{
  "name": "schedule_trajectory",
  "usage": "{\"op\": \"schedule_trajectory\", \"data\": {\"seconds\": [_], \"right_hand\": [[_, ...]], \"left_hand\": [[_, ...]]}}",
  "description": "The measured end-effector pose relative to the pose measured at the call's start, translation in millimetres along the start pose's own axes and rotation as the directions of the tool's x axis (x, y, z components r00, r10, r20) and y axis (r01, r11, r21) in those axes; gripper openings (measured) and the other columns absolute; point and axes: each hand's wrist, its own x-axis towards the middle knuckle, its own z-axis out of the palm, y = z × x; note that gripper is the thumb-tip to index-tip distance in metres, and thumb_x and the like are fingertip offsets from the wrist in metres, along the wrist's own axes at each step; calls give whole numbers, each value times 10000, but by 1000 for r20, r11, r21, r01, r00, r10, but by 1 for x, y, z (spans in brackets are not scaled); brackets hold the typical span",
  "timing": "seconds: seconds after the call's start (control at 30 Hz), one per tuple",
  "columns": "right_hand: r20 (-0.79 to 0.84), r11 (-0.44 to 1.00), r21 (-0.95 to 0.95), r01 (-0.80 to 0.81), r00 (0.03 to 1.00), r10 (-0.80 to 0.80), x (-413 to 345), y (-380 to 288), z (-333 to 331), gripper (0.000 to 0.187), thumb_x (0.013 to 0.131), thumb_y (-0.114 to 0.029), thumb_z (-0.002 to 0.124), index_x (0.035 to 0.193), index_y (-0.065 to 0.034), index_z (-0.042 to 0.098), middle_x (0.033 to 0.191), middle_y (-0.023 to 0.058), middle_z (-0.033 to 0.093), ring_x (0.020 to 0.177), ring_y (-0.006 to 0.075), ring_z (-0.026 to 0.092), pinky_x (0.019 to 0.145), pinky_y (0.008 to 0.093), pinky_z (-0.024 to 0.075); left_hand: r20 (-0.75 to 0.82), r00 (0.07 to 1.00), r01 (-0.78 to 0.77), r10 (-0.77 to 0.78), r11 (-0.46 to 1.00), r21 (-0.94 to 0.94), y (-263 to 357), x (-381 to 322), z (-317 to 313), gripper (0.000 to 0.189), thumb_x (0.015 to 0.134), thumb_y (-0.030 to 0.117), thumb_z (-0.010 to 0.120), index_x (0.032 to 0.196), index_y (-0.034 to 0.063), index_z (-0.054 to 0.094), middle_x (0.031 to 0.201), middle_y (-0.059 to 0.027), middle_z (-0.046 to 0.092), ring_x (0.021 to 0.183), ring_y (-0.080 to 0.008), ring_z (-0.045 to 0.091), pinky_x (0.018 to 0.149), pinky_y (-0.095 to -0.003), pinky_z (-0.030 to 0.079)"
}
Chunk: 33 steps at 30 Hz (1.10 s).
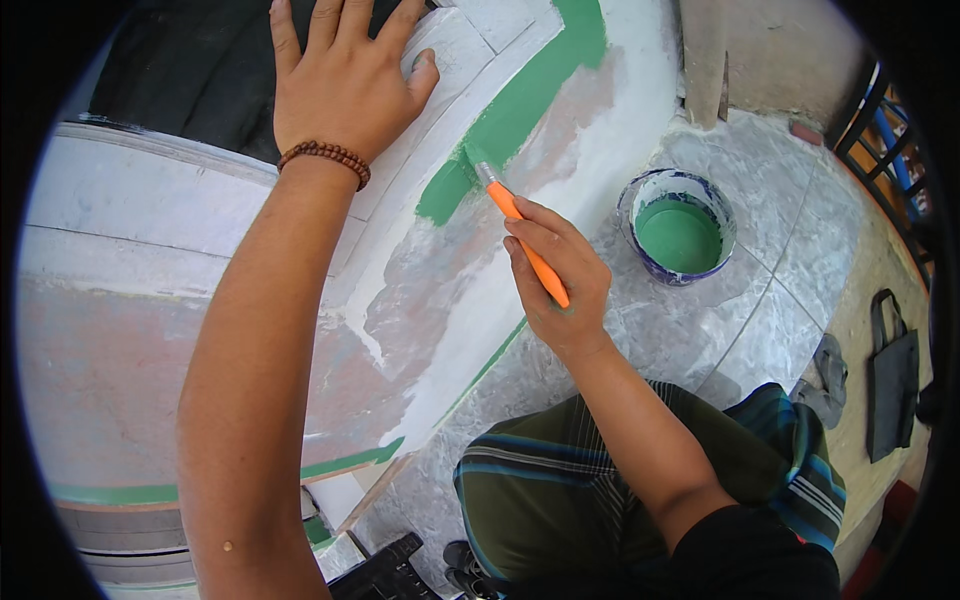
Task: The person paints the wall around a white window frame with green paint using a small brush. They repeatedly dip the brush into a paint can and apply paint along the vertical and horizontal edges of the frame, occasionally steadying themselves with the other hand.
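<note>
My right hand (562, 277) grips the orange handle of a paintbrush (529, 244). The brush's bristles touch a band of green paint (517, 105) on a wall (420, 292) with white and worn pinkish-grey patches. Higher up at the left, my left hand (341, 82) is spread with its fingers apart and holds nothing; it rests by the white tiled ledge and a dark panel (187, 75). A wooden bead bracelet (326, 156) circles that wrist. To the right of my right hand, a paint-smeared bucket (660, 270) holds green paint (679, 235).
Grey marbled tiles (720, 322) cover the floor under the bucket. A dark bag (892, 390) and grey sandals (829, 379) lie at the right. Metal railings (874, 127) stand at the upper right. A black plastic object (386, 570) is at the bottom, beside dark footwear (465, 570).
</note>
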Motion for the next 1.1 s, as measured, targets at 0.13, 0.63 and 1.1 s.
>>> {"op": "schedule_trajectory", "data": {"seconds": [0.13,0.63,1.1], "right_hand": [[101,999,45,15,995,-19,-9,-10,8,273,832,99,783,1073,-26,758,1218,155,743,1027,299,768,843,342,641],[76,998,49,49,996,-53,-6,-10,7,268,861,122,754,1097,-4,768,1247,185,741,1056,286,770,854,327,641],[79,995,36,92,992,-94,-12,-8,15,269,845,108,764,1088,-6,760,1260,184,730,1092,325,758,880,345,644]], "left_hand": [[30,999,17,-18,999,29,3,-1,0,606,893,438,709,1451,208,652,1683,-133,393,1608,-290,262,1313,-625,99],[24,1000,5,-6,1000,31,2,1,-1,618,875,414,728,1453,214,642,1672,-139,405,1600,-305,277,1309,-626,116],[35,999,-2,0,998,59,2,2,-2,626,885,425,724,1470,225,630,1687,-136,384,1606,-300,262,1315,-625,109]]}}
